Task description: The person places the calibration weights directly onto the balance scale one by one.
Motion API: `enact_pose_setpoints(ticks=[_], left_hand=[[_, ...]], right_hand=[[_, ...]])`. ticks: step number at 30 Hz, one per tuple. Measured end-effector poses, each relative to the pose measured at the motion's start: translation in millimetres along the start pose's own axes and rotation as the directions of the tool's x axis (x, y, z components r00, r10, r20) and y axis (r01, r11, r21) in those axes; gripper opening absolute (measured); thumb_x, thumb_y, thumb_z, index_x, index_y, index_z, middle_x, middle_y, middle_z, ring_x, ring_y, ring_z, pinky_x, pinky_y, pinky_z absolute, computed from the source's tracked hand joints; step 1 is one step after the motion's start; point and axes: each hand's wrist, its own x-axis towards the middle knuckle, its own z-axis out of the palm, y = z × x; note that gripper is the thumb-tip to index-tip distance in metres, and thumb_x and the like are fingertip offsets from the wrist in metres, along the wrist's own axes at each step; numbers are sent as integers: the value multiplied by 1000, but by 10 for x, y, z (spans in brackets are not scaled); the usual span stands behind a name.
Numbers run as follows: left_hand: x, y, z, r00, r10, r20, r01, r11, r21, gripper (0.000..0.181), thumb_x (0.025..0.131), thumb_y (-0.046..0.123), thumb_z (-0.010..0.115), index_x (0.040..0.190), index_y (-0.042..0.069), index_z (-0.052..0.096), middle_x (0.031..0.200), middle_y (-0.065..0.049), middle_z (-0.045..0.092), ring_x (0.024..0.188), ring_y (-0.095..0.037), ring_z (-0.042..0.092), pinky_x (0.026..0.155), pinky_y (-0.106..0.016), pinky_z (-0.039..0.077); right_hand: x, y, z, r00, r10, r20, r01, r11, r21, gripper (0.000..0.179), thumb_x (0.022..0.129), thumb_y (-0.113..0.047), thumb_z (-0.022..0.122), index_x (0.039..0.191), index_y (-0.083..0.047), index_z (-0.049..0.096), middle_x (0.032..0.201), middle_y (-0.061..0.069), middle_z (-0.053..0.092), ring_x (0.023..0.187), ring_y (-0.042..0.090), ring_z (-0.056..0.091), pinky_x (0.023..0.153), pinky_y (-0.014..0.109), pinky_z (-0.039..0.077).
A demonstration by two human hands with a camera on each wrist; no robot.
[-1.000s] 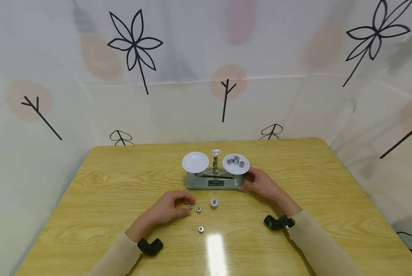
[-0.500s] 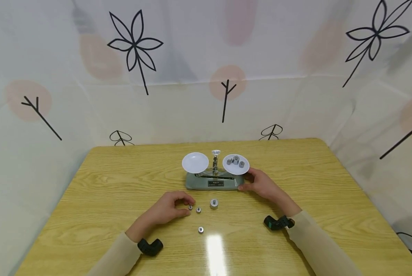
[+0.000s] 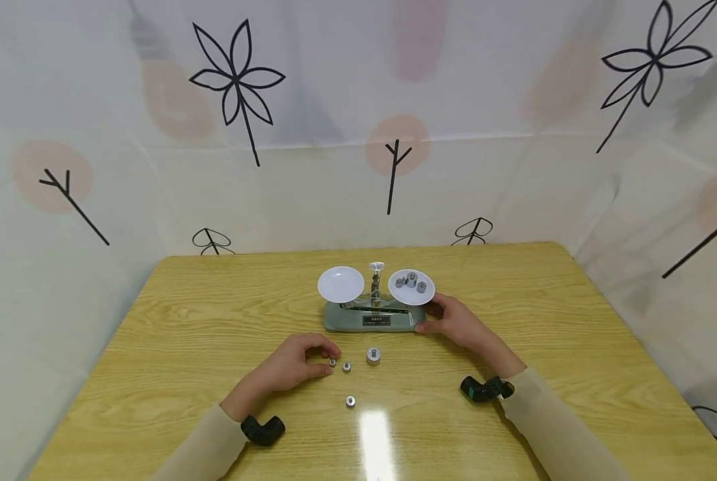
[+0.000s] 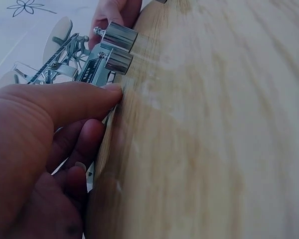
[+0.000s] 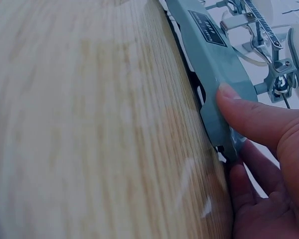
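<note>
A balance scale with a grey-green base stands near the back of the table. On its right pan sit several metal weights; its left pan is bare. My right hand grips the right end of the base, thumb in front and fingers behind. My left hand rests on the table in front of the scale, thumb and index finger curved round a small weight. The left wrist view hides that weight behind the thumb. Two other weights, a larger one and a smaller one, stand just beyond the thumb.
A further small weight lies nearer the front of the wooden table. Behind the table hangs a pale cloth with leaf drawings. A black camera is strapped to each wrist.
</note>
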Motion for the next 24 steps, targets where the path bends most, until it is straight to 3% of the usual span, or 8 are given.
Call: enact_pose_setpoints(ticks=[12,24], left_hand=[[5,10,12,1000,-19,-10,19,1000,10,19,90,13,76,107,20,72,103,10,66,95,-15,59,85,-32,48],[15,34,42,999,-9,-43,9,1000,9,18,88,11,77,104,18,72,99,9,66,91,-15,59,83,-31,49]], right_hand=[[16,56,-17,1000,6,11,-7,1000,17,69,83,-10,82,141,6,48,139,22,53,127,39,51,106,51,40],[37,94,-19,1000,1,8,-2,1000,29,69,82,-3,81,141,8,47,137,25,53,126,40,51,105,53,40]])
